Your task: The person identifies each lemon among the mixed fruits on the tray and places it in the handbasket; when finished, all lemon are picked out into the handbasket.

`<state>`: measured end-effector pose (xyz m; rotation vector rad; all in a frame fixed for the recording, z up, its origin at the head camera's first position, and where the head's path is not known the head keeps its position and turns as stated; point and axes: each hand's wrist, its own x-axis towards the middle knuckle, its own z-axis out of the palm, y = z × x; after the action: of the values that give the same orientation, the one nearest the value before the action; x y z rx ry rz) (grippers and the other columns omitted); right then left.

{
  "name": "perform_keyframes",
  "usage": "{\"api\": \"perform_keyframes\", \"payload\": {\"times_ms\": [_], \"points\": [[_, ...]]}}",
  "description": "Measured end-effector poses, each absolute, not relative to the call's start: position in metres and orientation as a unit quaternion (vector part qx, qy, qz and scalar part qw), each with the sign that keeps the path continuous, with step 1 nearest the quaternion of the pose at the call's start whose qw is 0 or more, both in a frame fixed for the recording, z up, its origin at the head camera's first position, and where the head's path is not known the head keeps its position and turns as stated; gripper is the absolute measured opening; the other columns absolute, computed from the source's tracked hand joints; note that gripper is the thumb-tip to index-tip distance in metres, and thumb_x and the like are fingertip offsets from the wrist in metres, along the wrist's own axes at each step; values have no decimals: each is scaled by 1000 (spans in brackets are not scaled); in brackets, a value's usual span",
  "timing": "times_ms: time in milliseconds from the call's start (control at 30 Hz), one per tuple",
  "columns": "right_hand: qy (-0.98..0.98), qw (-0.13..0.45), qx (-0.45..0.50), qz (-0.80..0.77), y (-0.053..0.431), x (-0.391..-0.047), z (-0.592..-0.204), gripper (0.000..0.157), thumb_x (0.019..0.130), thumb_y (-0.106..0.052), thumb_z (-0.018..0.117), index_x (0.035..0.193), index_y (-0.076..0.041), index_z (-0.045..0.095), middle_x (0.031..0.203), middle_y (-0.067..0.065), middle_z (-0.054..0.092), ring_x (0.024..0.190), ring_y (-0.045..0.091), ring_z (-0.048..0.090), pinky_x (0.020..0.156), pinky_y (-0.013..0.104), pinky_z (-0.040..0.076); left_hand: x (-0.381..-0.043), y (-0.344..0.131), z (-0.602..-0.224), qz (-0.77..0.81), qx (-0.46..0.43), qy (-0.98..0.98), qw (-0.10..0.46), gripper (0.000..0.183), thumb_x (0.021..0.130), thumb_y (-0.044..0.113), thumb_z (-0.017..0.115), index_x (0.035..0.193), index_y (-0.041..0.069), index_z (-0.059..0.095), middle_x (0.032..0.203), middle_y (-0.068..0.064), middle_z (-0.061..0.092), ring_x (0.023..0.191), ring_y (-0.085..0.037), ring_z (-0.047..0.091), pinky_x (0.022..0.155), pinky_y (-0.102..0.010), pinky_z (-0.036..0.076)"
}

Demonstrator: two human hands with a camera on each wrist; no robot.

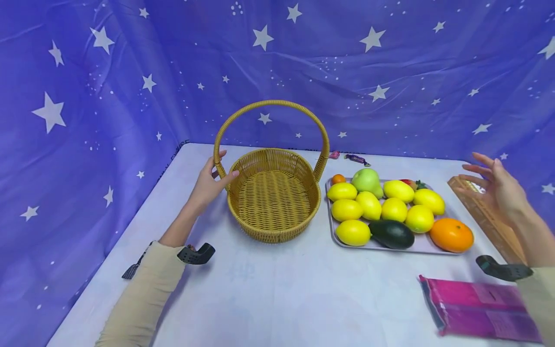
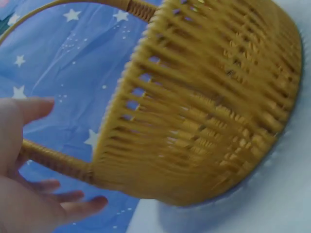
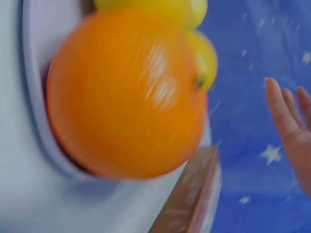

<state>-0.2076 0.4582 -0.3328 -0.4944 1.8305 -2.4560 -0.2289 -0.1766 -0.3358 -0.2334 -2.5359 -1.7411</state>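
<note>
Two hands, both with fingers spread, neither gripping. Left hand [image 1: 210, 183] sits around the foot of the handle [image 1: 271, 102] of a wicker basket [image 1: 273, 202], thumb near the rim — can't tell if it touches. Basket upright on the white worktop [image 1: 273, 289], left of the tray. Right hand [image 1: 505, 190] up in the air, fingers loosely apart, holding nothing, near a long brown box [image 1: 490, 217]; print on its top unreadable.

Between basket and box, a pale tray [image 1: 421, 245]: eight lemons [image 1: 353, 233], dark green avocado [image 1: 392, 234], big orange fruit [image 1: 452, 235], small orange fruit [image 1: 338, 179], green fruit [image 1: 367, 181], strawberry [image 1: 409, 183] partly hidden.

Pink-purple packet [image 1: 481, 308] front right, label not legible. Two wrapped sweets [image 1: 357, 159] behind the tray, too small to read. Blue star curtain [image 1: 277, 62] round the back — black capitals along its lower edge at back left, ending like "USE", rest illegible.
</note>
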Motion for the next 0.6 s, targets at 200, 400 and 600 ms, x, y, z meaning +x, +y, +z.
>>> {"api": "perform_keyframes", "payload": {"times_ms": [200,400,600], "points": [[668,130,-124,-723,480,-216,-354,42,108,-29,21,128,-29,58,118,-12,58,101,3,61,73,32,56,-226,-169,-357,-619,-44,-784,6,59,98,7,57,150,9,29,153,-19,24,133,-43,35,98,-49,43],[806,177,-68,-561,473,-226,-359,31,108,-31,24,121,-43,49,117,-20,51,96,-4,57,76,26,54,-224,-163,-365,-657,-13,-754,-14,51,101,1,46,149,8,30,147,-23,32,126,-39,43,96,-47,43],[881,206,-25,-425,457,-230,-360,51,105,-34,40,147,-7,31,149,33,16,103,7,56,86,40,53,-227,-160,-368,-662,14,-748,-50,48,102,5,44,148,9,31,148,-20,33,113,-33,47,78,-32,48]]}}
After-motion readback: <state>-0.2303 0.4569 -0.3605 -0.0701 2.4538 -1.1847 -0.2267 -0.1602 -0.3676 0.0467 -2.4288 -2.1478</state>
